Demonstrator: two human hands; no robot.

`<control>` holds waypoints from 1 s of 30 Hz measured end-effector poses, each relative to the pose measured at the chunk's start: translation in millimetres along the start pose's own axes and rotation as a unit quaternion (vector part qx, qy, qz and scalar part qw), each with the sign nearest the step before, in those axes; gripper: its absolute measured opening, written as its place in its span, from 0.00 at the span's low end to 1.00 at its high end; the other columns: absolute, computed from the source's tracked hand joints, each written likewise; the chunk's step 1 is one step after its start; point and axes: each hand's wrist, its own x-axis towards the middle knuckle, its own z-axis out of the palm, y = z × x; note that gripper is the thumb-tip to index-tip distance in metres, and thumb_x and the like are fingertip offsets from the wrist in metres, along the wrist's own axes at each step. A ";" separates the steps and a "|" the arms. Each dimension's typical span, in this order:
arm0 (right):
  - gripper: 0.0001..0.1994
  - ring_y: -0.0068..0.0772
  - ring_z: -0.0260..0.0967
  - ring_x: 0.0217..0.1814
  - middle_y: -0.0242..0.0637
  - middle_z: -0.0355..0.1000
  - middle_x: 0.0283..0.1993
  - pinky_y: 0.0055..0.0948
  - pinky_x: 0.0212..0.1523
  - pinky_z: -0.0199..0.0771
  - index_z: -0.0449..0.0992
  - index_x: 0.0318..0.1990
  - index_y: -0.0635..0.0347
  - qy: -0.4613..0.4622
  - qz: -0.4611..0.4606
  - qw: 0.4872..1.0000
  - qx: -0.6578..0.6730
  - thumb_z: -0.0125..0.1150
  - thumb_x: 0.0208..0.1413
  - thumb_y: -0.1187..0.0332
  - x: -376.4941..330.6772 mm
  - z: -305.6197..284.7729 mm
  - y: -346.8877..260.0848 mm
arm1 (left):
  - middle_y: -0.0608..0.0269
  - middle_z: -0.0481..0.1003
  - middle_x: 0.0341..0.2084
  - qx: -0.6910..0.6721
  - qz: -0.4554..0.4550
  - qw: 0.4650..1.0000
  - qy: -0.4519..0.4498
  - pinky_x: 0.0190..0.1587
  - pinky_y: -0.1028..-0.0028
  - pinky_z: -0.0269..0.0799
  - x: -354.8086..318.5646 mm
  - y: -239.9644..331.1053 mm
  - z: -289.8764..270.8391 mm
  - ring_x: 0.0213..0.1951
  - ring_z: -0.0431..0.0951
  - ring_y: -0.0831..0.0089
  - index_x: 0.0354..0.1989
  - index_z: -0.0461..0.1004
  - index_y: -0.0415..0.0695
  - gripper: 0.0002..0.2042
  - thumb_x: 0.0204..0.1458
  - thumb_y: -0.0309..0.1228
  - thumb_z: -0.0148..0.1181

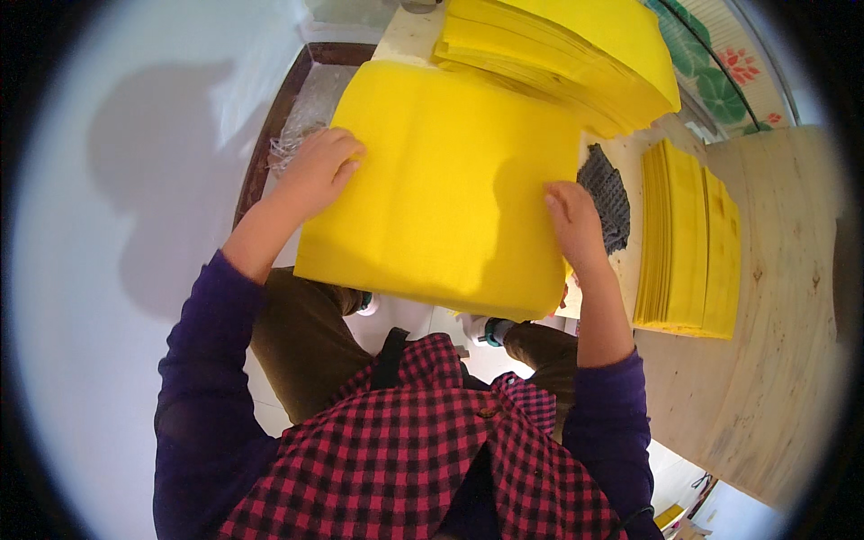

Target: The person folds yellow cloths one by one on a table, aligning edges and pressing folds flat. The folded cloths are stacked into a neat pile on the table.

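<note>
Nearest the person, over the lap in a red-and-black checked apron (405, 450), lies the front edge of a thick yellow stack (441, 189) of sheets, which juts past the bench (774, 360) toward the knees. Both hands rest on this stack: the left hand (317, 171) lies on its left edge with fingers curled loosely down on the top sheet, and the right hand (573, 220) lies flat at its right edge, fingers stretched forward; neither clearly pinches a sheet, so the hold looks like pressing and steadying, not gripping. The step in hand seems to be squaring or shifting the stack, and the next move would call for even pressure from both sides so the sheets do not fan out or slide off the overhang. Just right of the stack lies a dark mesh pad (607, 198), and beyond it a second stack (693, 243), well apart. Behind the stack rises a fanned pile (576, 54).
</note>
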 end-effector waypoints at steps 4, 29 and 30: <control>0.10 0.51 0.65 0.51 0.48 0.71 0.47 0.38 0.54 0.65 0.75 0.42 0.67 -0.043 -0.013 0.999 -0.019 0.54 0.55 0.72 -22.8 4.4 -7.6 | 0.52 0.70 0.40 -0.024 -0.022 0.999 -0.042 0.52 0.62 0.64 -19.2 7.7 -5.6 0.48 0.69 0.53 0.40 0.71 0.39 0.07 0.52 0.23 0.54; 0.12 0.45 0.67 0.55 0.46 0.72 0.50 0.36 0.58 0.64 0.74 0.45 0.64 0.091 0.030 0.994 0.042 0.57 0.52 0.78 -127.1 -28.3 -27.0 | 0.55 0.69 0.54 -0.062 0.035 0.994 -0.079 0.59 0.61 0.60 -49.2 42.0 -21.1 0.56 0.67 0.55 0.49 0.72 0.42 0.19 0.45 0.25 0.62; 0.11 0.44 0.68 0.55 0.45 0.72 0.49 0.36 0.57 0.64 0.74 0.44 0.64 0.103 0.045 0.993 0.048 0.57 0.52 0.78 -141.4 -30.5 -25.4 | 0.56 0.70 0.54 -0.047 0.037 0.995 -0.082 0.59 0.61 0.61 -49.2 44.6 -17.4 0.57 0.67 0.55 0.49 0.73 0.42 0.19 0.45 0.25 0.62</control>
